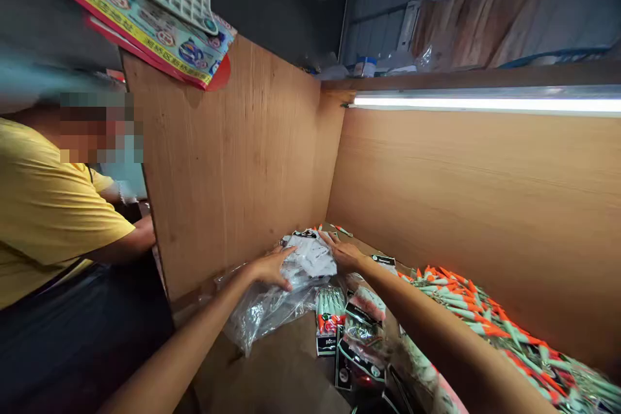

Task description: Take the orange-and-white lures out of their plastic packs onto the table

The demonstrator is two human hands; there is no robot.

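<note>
My left hand (pixel 272 266) and my right hand (pixel 343 253) both rest on a stack of small clear printed bags (pixel 310 257) in the far corner of a wooden booth. Fingers of the left hand lie stretched along the stack's left side. On the stack's right edge the right hand lies flat with its fingers extended. Under the stack lies a crumpled clear plastic sheet (pixel 264 310). Just in front stand filled packs of orange-and-pale-green pieces with black labels (pixel 330 320).
A long heap of loose orange-tipped pale green pieces (pixel 485 323) runs along the right wooden wall (pixel 460 194). A wooden partition (pixel 228 162) stands on the left; beyond it sits a person in a yellow shirt (pixel 43 207). A tube light (pixel 485 104) glows above.
</note>
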